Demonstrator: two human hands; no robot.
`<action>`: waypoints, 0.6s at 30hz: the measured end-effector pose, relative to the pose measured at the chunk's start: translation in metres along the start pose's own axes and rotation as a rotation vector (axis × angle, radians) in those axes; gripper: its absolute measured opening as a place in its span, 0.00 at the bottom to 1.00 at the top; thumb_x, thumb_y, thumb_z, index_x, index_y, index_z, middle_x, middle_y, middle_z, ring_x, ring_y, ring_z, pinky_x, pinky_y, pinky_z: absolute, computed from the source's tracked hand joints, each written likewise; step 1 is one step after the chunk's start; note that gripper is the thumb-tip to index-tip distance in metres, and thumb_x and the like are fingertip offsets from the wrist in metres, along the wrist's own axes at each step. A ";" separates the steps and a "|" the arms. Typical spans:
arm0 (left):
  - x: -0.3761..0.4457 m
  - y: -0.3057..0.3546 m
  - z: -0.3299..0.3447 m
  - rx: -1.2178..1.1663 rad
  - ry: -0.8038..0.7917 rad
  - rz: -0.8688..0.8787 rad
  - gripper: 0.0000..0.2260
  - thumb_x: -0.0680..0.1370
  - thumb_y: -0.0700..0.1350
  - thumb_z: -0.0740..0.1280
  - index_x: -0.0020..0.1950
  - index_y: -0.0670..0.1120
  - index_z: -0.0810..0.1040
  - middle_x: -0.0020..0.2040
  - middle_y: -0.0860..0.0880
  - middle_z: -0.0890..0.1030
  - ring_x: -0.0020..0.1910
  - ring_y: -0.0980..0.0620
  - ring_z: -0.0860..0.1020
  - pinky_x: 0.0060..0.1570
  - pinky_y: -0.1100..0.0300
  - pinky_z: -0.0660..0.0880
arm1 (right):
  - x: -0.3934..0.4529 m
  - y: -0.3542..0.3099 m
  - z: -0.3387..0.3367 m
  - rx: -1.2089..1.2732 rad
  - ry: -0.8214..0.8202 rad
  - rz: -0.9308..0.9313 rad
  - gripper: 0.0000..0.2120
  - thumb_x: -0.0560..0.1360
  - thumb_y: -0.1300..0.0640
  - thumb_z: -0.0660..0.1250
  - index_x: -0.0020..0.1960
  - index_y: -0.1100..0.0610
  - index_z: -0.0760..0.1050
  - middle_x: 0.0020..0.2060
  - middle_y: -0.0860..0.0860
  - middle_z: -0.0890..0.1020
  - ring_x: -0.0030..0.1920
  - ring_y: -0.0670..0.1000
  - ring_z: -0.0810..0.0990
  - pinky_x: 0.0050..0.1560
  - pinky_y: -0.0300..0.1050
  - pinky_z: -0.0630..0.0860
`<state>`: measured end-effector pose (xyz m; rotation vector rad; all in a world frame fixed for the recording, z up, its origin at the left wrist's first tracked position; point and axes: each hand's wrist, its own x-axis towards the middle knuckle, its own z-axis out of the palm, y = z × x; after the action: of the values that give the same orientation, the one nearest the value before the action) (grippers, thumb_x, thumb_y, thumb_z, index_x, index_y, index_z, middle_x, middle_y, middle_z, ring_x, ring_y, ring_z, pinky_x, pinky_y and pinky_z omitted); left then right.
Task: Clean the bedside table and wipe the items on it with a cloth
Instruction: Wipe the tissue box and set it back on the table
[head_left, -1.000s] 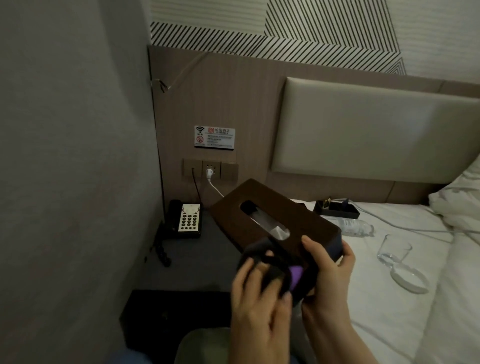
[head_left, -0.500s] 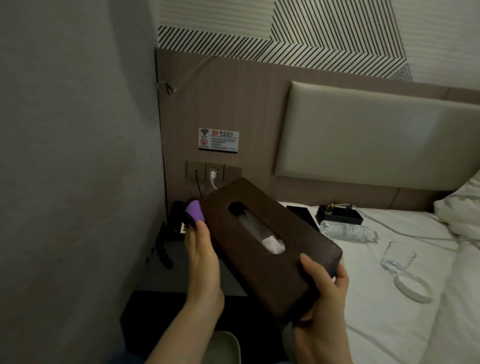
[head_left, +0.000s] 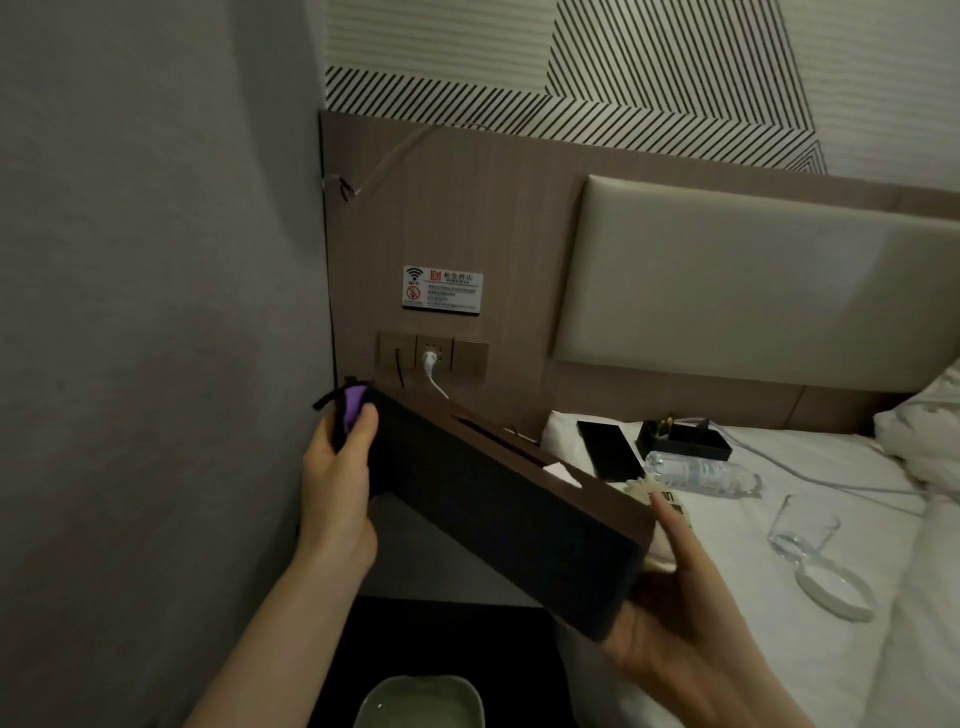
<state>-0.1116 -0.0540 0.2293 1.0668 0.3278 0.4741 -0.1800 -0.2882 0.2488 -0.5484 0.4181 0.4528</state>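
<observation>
White bed holds a lying water bottle, black phone, black tray, a tipped clear glass beside a white coaster. Wall outlet has a white plug in it, wifi sign above. Padded headboard. Pale green bowl at bottom edge.

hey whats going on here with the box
A person is wiping a brown tissue box held in the air over the bedside table. The right hand supports its near end from below, while the left hand presses a dark and purple cloth against its far end. A water bottle, a glass and a phone lie on the bed.
</observation>
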 end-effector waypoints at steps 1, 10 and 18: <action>-0.001 0.001 -0.002 -0.018 0.026 -0.009 0.19 0.77 0.52 0.68 0.68 0.53 0.74 0.60 0.51 0.80 0.61 0.49 0.77 0.63 0.47 0.72 | 0.000 -0.006 -0.001 -0.044 0.012 -0.004 0.31 0.65 0.41 0.72 0.63 0.57 0.74 0.56 0.67 0.80 0.56 0.72 0.78 0.50 0.73 0.76; 0.002 0.016 -0.003 0.030 -0.013 0.021 0.17 0.77 0.51 0.68 0.66 0.52 0.76 0.58 0.50 0.81 0.58 0.49 0.78 0.62 0.46 0.74 | 0.001 -0.031 -0.023 -0.381 -0.100 0.127 0.34 0.49 0.59 0.86 0.54 0.58 0.83 0.58 0.65 0.80 0.57 0.72 0.77 0.43 0.75 0.76; -0.013 0.010 0.012 0.427 -0.207 0.235 0.18 0.82 0.50 0.58 0.73 0.52 0.68 0.72 0.52 0.68 0.72 0.52 0.65 0.73 0.48 0.61 | 0.025 -0.025 -0.041 -0.224 -0.033 0.155 0.28 0.57 0.61 0.76 0.57 0.62 0.81 0.54 0.65 0.82 0.52 0.71 0.81 0.53 0.67 0.71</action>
<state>-0.1195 -0.0660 0.2436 1.5683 0.1198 0.5094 -0.1569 -0.3233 0.2150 -0.7267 0.3821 0.6622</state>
